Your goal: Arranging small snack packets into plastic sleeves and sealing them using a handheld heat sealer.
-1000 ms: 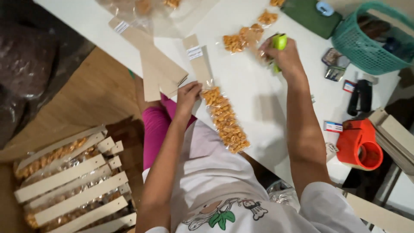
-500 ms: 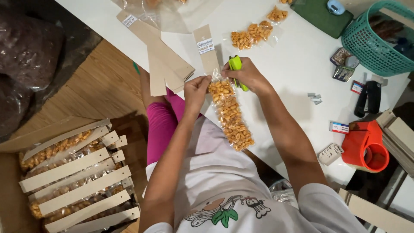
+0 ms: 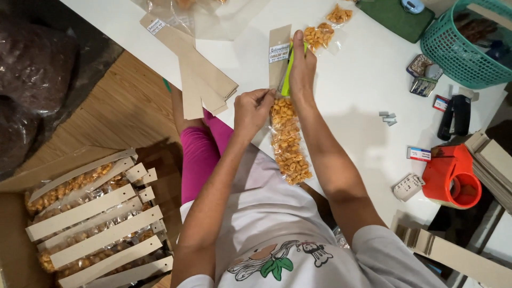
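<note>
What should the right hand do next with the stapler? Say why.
Probably squeeze the stapler shut. The right hand holds it at the bag top, where the left hand pinches the bag against the card.

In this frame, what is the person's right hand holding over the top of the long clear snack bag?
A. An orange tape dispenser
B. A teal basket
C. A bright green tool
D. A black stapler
C. The right hand grips a bright green tool at the top of the snack bag, whose top edge the left hand pinches.
</note>
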